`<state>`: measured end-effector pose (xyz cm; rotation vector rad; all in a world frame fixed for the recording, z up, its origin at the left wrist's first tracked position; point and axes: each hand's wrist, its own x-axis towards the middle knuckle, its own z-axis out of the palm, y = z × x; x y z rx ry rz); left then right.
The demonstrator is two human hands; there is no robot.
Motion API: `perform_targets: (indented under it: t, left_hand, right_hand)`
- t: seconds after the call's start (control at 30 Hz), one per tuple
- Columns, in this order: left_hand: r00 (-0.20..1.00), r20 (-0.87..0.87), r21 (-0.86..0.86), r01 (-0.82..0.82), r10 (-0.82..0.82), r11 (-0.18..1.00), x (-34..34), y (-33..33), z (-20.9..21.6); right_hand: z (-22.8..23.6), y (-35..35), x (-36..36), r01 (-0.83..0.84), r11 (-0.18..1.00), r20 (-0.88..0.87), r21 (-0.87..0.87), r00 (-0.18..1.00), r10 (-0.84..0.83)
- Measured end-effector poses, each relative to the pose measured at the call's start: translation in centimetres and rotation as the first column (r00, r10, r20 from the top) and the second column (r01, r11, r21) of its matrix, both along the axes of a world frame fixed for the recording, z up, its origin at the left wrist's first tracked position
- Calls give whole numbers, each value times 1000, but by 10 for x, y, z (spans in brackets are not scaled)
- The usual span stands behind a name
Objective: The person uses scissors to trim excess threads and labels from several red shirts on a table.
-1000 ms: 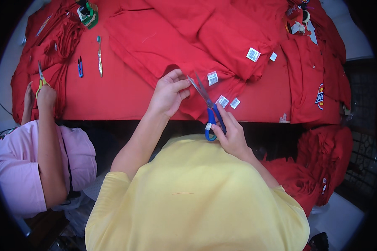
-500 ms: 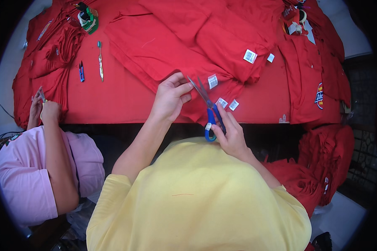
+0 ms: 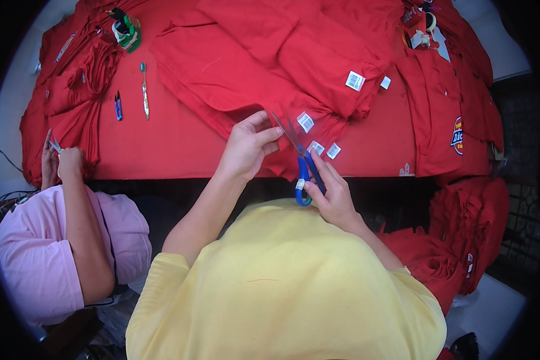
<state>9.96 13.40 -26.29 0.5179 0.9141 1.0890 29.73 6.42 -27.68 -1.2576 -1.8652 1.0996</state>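
My right hand [image 3: 335,193] grips a pair of scissors [image 3: 303,168] by the blue handles. Its blades point up and away, slightly apart, over a red garment [image 3: 234,72] spread on the table. Close by, my left hand [image 3: 249,144] has its fingers curled and pinched beside the blade tips, at the garment's near edge. What lies between thumb and finger is too small to make out. White labels, such as this one [image 3: 305,122], hang from the red cloth just past the scissors.
Blue thread snips [image 3: 118,106] and a toothbrush [image 3: 144,90] lie left on the red table [image 3: 162,159]. Red garments pile up at left [image 3: 72,90] and right [image 3: 429,108]. A green holder [image 3: 128,37] stands far left. Beside me a person in pink [image 3: 39,252] holds scissors [image 3: 55,145].
My left fingers have shifted slightly down and right, nearer the scissor blades. The scissors stay in my right hand, their blades slightly apart. The neighbouring person's hands have moved a little.
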Motion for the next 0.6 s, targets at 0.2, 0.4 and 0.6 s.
perform_targets:
  t: [0.2, 0.4, 0.6]
  left_hand:
    - [1000, -21, -24, -15, 15, 1000, 0, -2, 2]
    - [995, -100, 43, 11, -7, 999, -1, -8, -2]
    - [993, -113, 27, 12, -9, 1000, -2, -16, -2]
  right_hand:
    - [-2, -3, 8, 33, 986, -25, -163, 999, -38]
    - [-8, -3, 6, 3, 998, -91, -63, 996, -9]
    - [-3, 5, 12, -26, 980, -72, -199, 997, 12]
